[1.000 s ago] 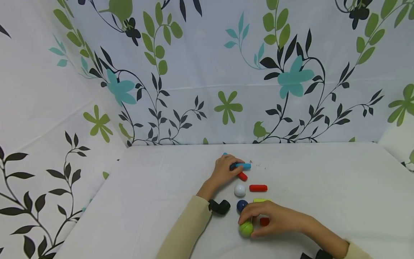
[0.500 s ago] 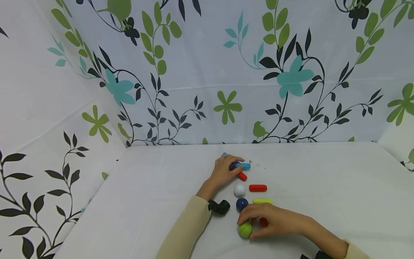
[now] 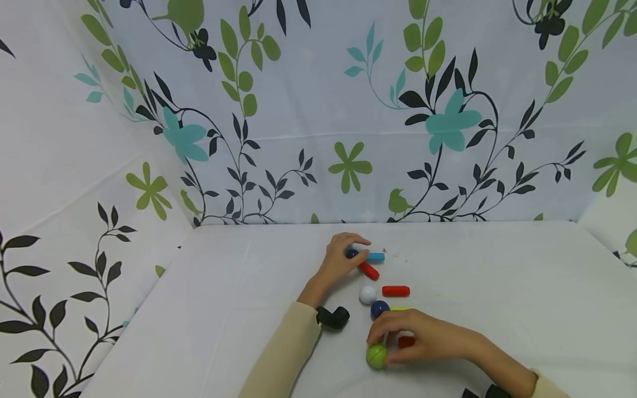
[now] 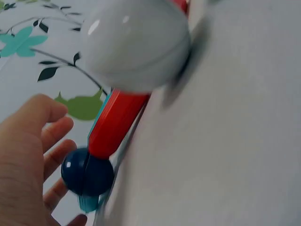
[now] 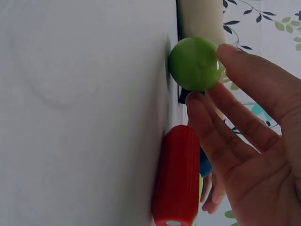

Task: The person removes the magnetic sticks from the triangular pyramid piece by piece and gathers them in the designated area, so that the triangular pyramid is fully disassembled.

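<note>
At the far group, my left hand (image 3: 340,258) curves loosely around a dark blue ball (image 3: 351,252), its fingers spread. In the left wrist view those fingers (image 4: 59,153) stand beside the dark blue ball (image 4: 88,172), which touches the end of a red stick (image 4: 117,123). A light blue stick (image 3: 375,257) and the red stick (image 3: 369,271) lie by that hand. Nearer, my right hand (image 3: 423,334) holds a green ball (image 3: 376,356) between thumb and fingertips. The right wrist view shows the green ball (image 5: 195,64) at the fingertips, with another red stick (image 5: 178,176) close to the hand.
Between the hands are a white ball (image 3: 367,294), a red stick (image 3: 396,291), a second dark blue ball (image 3: 380,309) and a partly covered yellow stick (image 3: 400,308). The white table (image 3: 497,276) meets a patterned cloth (image 3: 298,110) at its back edge.
My left hand and the far dark blue ball have shifted slightly left. The nearer dark blue ball has moved right, up to the yellow stick. My right hand stays around the green ball.
</note>
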A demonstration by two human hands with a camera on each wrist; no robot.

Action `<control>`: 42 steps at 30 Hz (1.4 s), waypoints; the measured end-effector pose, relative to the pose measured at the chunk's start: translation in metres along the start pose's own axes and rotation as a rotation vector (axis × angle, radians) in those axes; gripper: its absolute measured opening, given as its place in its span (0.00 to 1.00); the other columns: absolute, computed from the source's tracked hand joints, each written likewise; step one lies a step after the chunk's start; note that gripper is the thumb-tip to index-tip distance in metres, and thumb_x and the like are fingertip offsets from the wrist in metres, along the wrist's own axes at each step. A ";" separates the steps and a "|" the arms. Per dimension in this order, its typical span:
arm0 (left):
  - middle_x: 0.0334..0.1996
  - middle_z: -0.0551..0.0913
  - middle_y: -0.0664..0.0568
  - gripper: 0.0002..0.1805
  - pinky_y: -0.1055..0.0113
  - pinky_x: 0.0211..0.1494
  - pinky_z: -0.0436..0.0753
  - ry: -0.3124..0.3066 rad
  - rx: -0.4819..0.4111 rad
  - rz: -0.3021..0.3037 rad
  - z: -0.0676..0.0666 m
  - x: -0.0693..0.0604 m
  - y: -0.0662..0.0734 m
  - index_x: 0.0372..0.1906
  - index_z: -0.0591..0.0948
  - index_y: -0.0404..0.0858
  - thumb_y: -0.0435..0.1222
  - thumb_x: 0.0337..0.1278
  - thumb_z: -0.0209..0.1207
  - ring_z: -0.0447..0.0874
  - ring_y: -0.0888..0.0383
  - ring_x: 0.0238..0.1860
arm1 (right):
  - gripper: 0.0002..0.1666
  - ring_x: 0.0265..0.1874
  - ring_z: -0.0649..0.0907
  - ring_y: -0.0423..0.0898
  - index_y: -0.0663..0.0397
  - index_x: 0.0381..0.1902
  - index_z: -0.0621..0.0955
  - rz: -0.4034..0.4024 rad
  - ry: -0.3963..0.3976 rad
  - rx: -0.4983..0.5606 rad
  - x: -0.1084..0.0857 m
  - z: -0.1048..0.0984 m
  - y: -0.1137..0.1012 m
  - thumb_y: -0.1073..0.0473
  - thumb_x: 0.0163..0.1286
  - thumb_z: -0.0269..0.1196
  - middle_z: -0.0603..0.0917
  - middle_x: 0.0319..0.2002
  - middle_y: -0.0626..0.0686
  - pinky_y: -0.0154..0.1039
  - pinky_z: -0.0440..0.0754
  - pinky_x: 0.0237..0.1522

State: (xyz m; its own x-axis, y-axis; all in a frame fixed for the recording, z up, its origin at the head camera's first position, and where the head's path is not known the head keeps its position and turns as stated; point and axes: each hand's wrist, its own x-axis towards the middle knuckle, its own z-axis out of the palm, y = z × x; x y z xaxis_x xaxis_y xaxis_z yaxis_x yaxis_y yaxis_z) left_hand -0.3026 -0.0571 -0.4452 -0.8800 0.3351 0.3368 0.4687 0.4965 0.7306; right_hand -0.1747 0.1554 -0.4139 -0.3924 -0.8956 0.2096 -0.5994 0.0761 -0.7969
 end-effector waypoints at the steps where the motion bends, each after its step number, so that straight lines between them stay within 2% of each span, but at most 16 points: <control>1: 0.55 0.80 0.53 0.13 0.46 0.70 0.58 0.014 -0.010 0.004 -0.002 0.001 -0.002 0.49 0.85 0.43 0.40 0.63 0.61 0.64 0.52 0.67 | 0.18 0.46 0.82 0.41 0.53 0.55 0.79 -0.002 0.007 0.007 0.000 -0.001 0.000 0.57 0.68 0.64 0.81 0.50 0.51 0.38 0.84 0.45; 4: 0.54 0.79 0.51 0.12 0.49 0.68 0.63 0.051 -0.013 0.014 -0.006 0.001 -0.007 0.48 0.85 0.42 0.39 0.61 0.62 0.66 0.50 0.64 | 0.17 0.45 0.82 0.43 0.55 0.54 0.79 -0.026 0.037 0.006 -0.001 -0.005 0.001 0.59 0.68 0.64 0.82 0.50 0.53 0.39 0.84 0.44; 8: 0.55 0.74 0.48 0.14 0.50 0.62 0.68 0.053 0.018 -0.012 -0.009 0.000 -0.009 0.48 0.86 0.43 0.42 0.58 0.63 0.66 0.49 0.59 | 0.14 0.44 0.82 0.45 0.58 0.51 0.80 -0.062 0.103 -0.050 -0.004 -0.012 0.001 0.62 0.69 0.63 0.83 0.48 0.55 0.40 0.84 0.44; 13: 0.55 0.70 0.48 0.16 0.53 0.57 0.72 -0.009 0.075 -0.048 -0.008 -0.001 -0.012 0.48 0.86 0.46 0.46 0.53 0.66 0.68 0.50 0.54 | 0.12 0.43 0.82 0.44 0.60 0.49 0.81 -0.038 0.202 -0.088 -0.008 -0.020 0.003 0.64 0.68 0.63 0.84 0.46 0.55 0.37 0.84 0.45; 16: 0.54 0.69 0.49 0.16 0.60 0.54 0.74 -0.048 0.056 -0.070 -0.007 -0.001 -0.015 0.48 0.85 0.46 0.45 0.53 0.67 0.70 0.53 0.49 | 0.11 0.41 0.82 0.42 0.60 0.49 0.81 -0.025 0.246 -0.085 -0.010 -0.024 0.006 0.66 0.68 0.62 0.84 0.45 0.56 0.35 0.84 0.43; 20: 0.51 0.72 0.50 0.13 0.66 0.49 0.74 -0.074 -0.021 -0.036 -0.005 0.000 -0.017 0.47 0.86 0.44 0.41 0.56 0.66 0.71 0.56 0.46 | 0.12 0.38 0.81 0.40 0.60 0.48 0.81 -0.018 0.294 -0.076 -0.012 -0.027 0.013 0.70 0.67 0.62 0.83 0.43 0.57 0.34 0.84 0.42; 25: 0.49 0.77 0.54 0.13 0.72 0.47 0.74 -0.112 -0.070 0.010 -0.004 0.000 -0.015 0.47 0.86 0.43 0.38 0.57 0.67 0.72 0.61 0.43 | 0.11 0.42 0.82 0.43 0.60 0.48 0.82 0.015 0.346 -0.108 -0.014 -0.031 0.023 0.70 0.67 0.62 0.83 0.44 0.55 0.33 0.83 0.42; 32: 0.52 0.77 0.49 0.18 0.68 0.50 0.76 -0.180 -0.112 0.100 -0.006 -0.002 -0.016 0.54 0.83 0.41 0.33 0.57 0.63 0.74 0.56 0.46 | 0.11 0.43 0.81 0.39 0.60 0.46 0.82 0.082 0.417 -0.149 -0.014 -0.045 0.035 0.70 0.66 0.62 0.84 0.43 0.53 0.32 0.83 0.43; 36: 0.54 0.76 0.50 0.21 0.69 0.51 0.76 -0.205 -0.099 0.101 -0.005 -0.001 -0.018 0.56 0.82 0.42 0.32 0.56 0.63 0.74 0.57 0.45 | 0.10 0.41 0.81 0.40 0.62 0.47 0.82 0.113 0.447 -0.161 -0.016 -0.054 0.044 0.69 0.67 0.62 0.83 0.42 0.58 0.31 0.83 0.43; 42: 0.54 0.76 0.50 0.20 0.69 0.52 0.76 -0.209 -0.080 0.105 -0.005 -0.001 -0.018 0.57 0.82 0.43 0.33 0.58 0.64 0.75 0.58 0.45 | 0.11 0.41 0.80 0.39 0.63 0.48 0.82 0.184 0.476 -0.141 -0.016 -0.065 0.058 0.69 0.68 0.61 0.83 0.44 0.62 0.30 0.82 0.44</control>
State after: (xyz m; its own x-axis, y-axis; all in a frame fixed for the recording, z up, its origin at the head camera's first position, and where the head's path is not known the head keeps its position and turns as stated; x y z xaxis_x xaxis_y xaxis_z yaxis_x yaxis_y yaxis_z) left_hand -0.3102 -0.0705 -0.4561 -0.7880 0.5437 0.2890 0.5415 0.3886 0.7455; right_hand -0.2482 0.2026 -0.4265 -0.7538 -0.5661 0.3335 -0.5658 0.3013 -0.7675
